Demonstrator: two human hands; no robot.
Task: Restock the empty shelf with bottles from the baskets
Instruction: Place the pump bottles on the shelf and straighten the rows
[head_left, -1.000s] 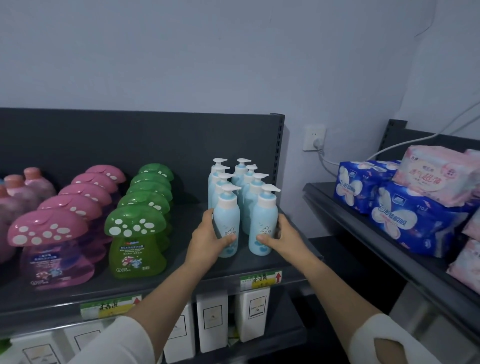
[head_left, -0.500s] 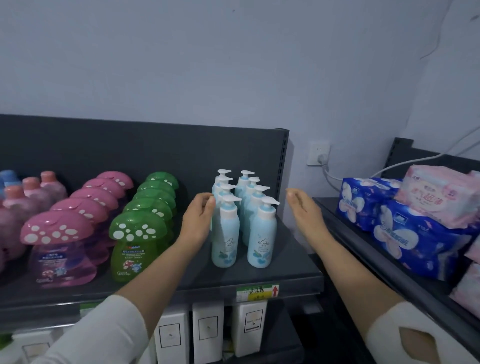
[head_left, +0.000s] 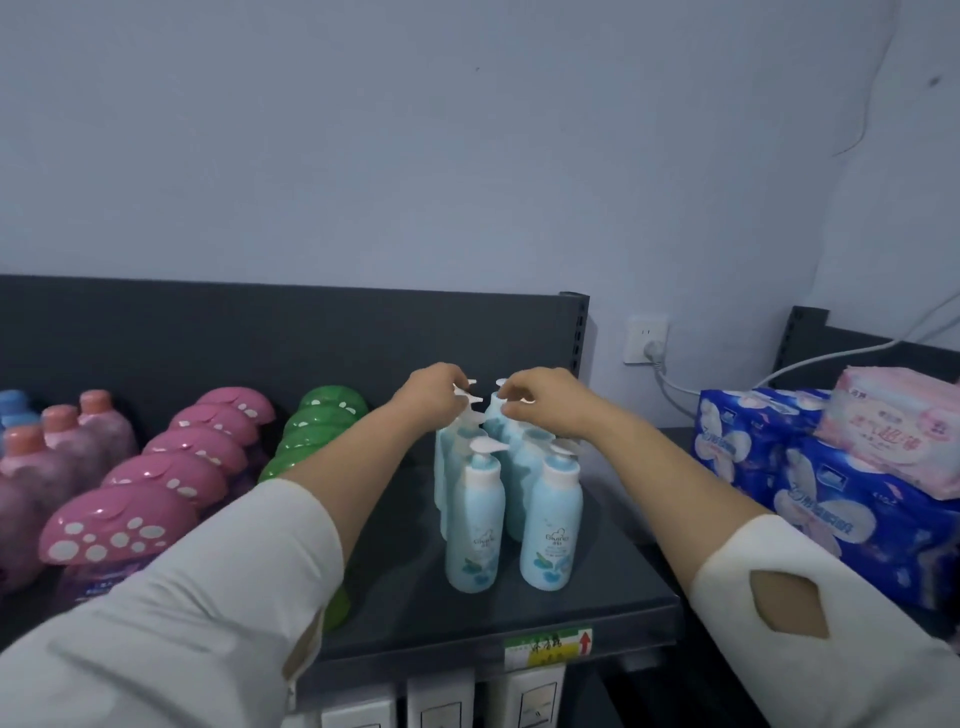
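Two rows of light blue pump bottles (head_left: 475, 525) stand on the dark grey shelf (head_left: 613, 587), running from the front edge to the back panel. My left hand (head_left: 434, 392) reaches over the left row and pinches the white pump head of a rear bottle. My right hand (head_left: 540, 397) pinches the pump head of a rear bottle in the right row. Both hands sit close together near the back panel. The front pair of bottles stands upright and untouched. No basket is in view.
Green mushroom-cap bottles (head_left: 322, 421) and pink mushroom-cap bottles (head_left: 171, 473) fill the shelf to the left. Blue and pink wrapped packs (head_left: 810, 473) lie on a side shelf at right. White boxes (head_left: 441, 706) stand on the shelf below. A wall socket (head_left: 644, 340) holds a plug.
Both hands let go of the front two bottles, lifted, and moved back over the rows to the rear bottles' pump heads. The camera has moved closer.
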